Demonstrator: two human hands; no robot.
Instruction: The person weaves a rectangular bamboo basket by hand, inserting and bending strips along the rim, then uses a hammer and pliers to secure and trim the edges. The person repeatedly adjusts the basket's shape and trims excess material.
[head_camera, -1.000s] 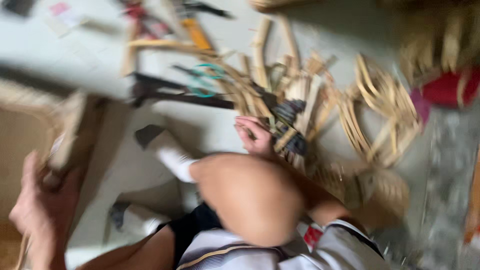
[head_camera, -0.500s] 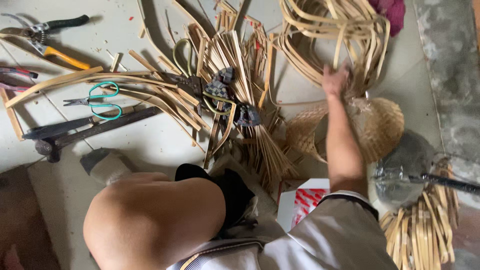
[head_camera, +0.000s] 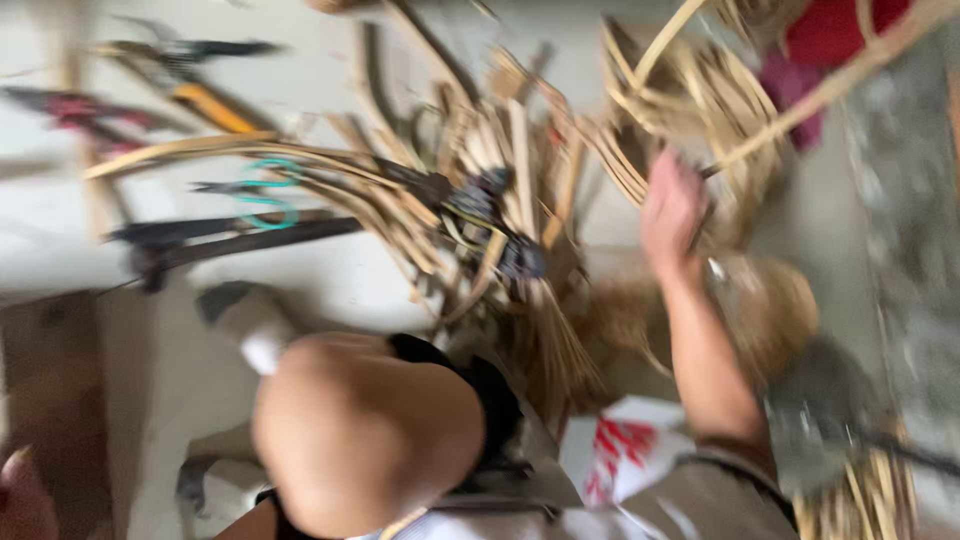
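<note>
- Though the head view is heavily blurred, the right hand (head_camera: 672, 208) shows reaching forward to a bundle of looped cane strips (head_camera: 690, 95) on the floor, with the fingers curled against the strips; whether they truly grip a strip cannot be told.
- Only a small corner of the left hand (head_camera: 22, 495) shows at the lower left edge, and its state cannot be told.
- Just below the right forearm lies a round woven basket (head_camera: 775, 310), brown and shallow; what it holds is too smeared to make out.
- Between the person's bent knee (head_camera: 365, 430) and the looped strips lies a tangled pile of split cane (head_camera: 490, 190), with a dark tool resting across it.
- Left of that pile, on the pale floor (head_camera: 330, 280), lie scissors with green handles (head_camera: 262, 190), a long dark blade (head_camera: 235, 235) just below them, and pliers with an orange handle (head_camera: 195, 95) farther off.
- A red cloth (head_camera: 825, 35) sits behind the looped strips at the upper right.
- A white and red package (head_camera: 620, 450) lies near the right elbow, beside more cane pieces (head_camera: 865, 490) at the lower right.
</note>
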